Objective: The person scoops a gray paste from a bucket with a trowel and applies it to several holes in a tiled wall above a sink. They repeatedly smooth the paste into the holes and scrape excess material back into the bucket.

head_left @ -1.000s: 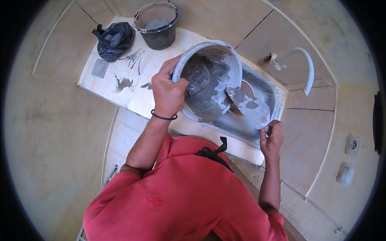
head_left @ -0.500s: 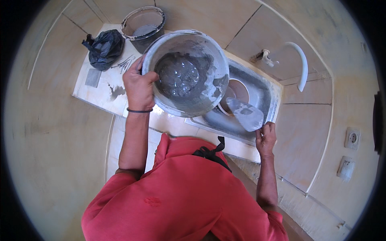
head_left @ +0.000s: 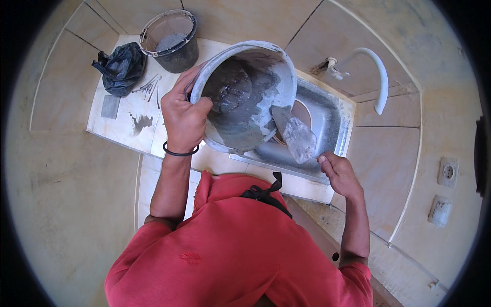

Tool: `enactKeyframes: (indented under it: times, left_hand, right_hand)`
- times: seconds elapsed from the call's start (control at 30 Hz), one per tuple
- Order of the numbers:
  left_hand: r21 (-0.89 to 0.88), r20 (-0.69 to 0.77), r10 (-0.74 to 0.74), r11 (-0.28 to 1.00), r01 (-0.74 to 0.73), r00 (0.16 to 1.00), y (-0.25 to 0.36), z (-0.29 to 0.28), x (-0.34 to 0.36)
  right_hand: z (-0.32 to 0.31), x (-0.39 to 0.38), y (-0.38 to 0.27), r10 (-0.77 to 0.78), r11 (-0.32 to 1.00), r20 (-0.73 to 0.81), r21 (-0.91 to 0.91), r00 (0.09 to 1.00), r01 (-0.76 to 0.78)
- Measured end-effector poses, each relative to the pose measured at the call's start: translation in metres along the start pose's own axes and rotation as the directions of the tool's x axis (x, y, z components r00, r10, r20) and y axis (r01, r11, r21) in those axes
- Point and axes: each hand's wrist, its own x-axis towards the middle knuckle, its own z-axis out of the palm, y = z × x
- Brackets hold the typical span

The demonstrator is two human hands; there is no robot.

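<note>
- The left hand has its fingers bent tight on the rim of a big pale bucket. The thumb goes over the rim, and the other fingers are partly hidden on the outside.
- The bucket is tipped, so its round mouth faces up toward the person. It is in front of the desk and partly covers the sink.
- Wet grey mix sits inside the bucket and sticks to its wall.
- The right hand has its fingers closed on the near end of a flat trowel. The hand hides the handle.
- The trowel has grey smears. Its far end overlaps the bucket's rim, but I cannot tell if they touch.
- A round brown tub is in the sink, partly hidden behind the bucket and trowel.
- On the desk, to the left, are a dark bucket with grey stuff in it, a black plastic bag, some thin sticks and a small grey square.
- A white bent pipe is above the sink, by the wall.
</note>
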Motion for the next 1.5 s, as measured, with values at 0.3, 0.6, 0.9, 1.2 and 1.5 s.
enactKeyframes:
  times: [0.3, 0.6, 0.9, 1.2, 1.5]
  left_hand:
    - [0.047, -0.074, -0.075, 0.996, 0.078, 0.994, -0.016, -0.004, 0.001]
    - [0.064, 0.127, 0.032, 0.997, -0.041, 0.991, -0.002, 0.005, 0.015]
    - [0.102, 0.313, 0.063, 0.990, -0.099, 0.948, 0.011, 0.014, 0.025]
    - [0.122, 0.380, 0.024, 0.990, -0.076, 0.925, 0.007, 0.022, 0.037]
    - [0.148, 0.403, -0.043, 0.989, -0.019, 0.914, 0.005, 0.030, 0.046]
  right_hand:
    - [-0.013, -0.009, 0.008, 0.228, 0.908, 0.027, -0.368, 0.973, -0.202]
    - [-0.030, -0.002, 0.007, -0.158, 0.987, -0.076, -0.021, 0.984, 0.157]
    - [-0.058, 0.037, 0.006, -0.029, 0.999, 0.183, -0.024, 0.983, 0.034]
    - [-0.037, 0.065, 0.029, -0.023, 0.971, 0.372, 0.229, 0.928, -0.068]
    - [-0.011, 0.077, 0.045, -0.056, 0.908, 0.507, 0.383, 0.860, -0.167]
